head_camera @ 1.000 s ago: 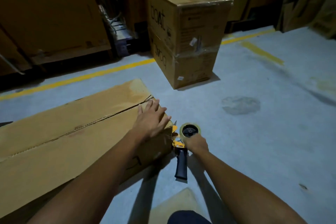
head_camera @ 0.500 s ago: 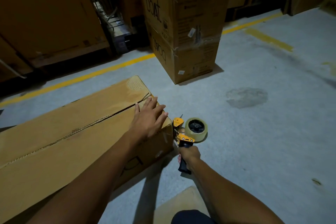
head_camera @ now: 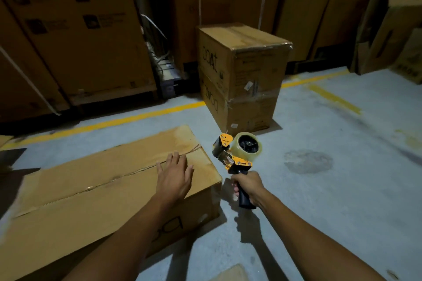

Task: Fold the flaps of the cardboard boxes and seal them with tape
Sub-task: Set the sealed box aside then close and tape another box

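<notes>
long box (head_camera: 80,207) runs off the left edge; right hand (head_camera: 250,183) covers most of the tape gun handle (head_camera: 246,203).

Person seen from own head camera; two arms only.

Left forearm (head_camera: 127,235) and right forearm (head_camera: 308,239): both bare along all their visible length, lean, tapering to narrow wrists.

Left hand (head_camera: 174,178): bare, knuckle ridges faintly visible.

Right hand (head_camera: 247,186): bare.

Light is dim. Finer surface detail on either arm is too dark to tell.
</notes>
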A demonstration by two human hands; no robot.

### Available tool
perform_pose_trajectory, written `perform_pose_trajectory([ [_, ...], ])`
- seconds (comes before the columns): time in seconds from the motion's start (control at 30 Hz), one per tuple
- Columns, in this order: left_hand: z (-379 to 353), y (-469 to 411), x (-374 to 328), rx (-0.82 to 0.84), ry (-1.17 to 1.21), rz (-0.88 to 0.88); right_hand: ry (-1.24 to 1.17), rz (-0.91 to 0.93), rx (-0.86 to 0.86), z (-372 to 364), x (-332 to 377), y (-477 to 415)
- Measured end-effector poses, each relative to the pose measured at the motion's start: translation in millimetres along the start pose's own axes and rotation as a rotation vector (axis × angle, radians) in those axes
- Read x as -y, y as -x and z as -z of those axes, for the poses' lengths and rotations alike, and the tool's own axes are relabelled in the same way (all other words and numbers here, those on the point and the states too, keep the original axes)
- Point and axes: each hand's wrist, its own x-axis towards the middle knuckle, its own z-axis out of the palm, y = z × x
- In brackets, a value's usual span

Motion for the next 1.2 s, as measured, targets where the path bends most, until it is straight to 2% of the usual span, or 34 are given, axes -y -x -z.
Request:
perform_pose_trajectory([
  [0.13, 21.0, 20.6, 55.3, 0.005, -0.028, 0.097, 0.067, 0.120, 0.105, -35.0, 36.0, 22.8],
  [0.37, 56.1, 69.5, 170.1, -0.071, -0.047, 0.332, 0.220, 0.187, 0.311, -114.2, 65.9, 55.7],
  [0.5, 71.0, 101.4, 230.0, -0.222, -0.006, 0.405, 0.319, 0.234, 0.459, -175.4, 64.2, 72.8],
  [0.63, 85.2, 125.7, 245.0, -0.622, 0.292, 0.423, 0.420, 0.288, 0.501, -240.6, 59.3, 88.0],
  [0.73, 93.2, 134.5, 245.9, -0.769, 0.510, 0.662, 0.487, 0.331, 0.503, -282.9, 58.1, 98.6],
  [0.8, 98.3, 134.6, 252.0, -0.813, 0.588, 0.791, 0.536, 0.367, 0.502, -307.2, 60.0, 105.0],
  [0.93, 110.9, 131.7, 264.3, -0.897, 0.706, 0.926, 0.656, 0.498, 0.500, -348.2, 66.7, 110.3],
  [1.1, 129.0, 125.8, 289.4, -0.943, 1.274, 1.165, 0.777, 0.656, 0.506, -387.6, 75.4, 111.6],
  [1.2, 132.5, 129.7, 315.7, -0.824, 1.607, 1.187, 0.840, 0.717, 0.520, -405.5, 77.0, 113.8],
])
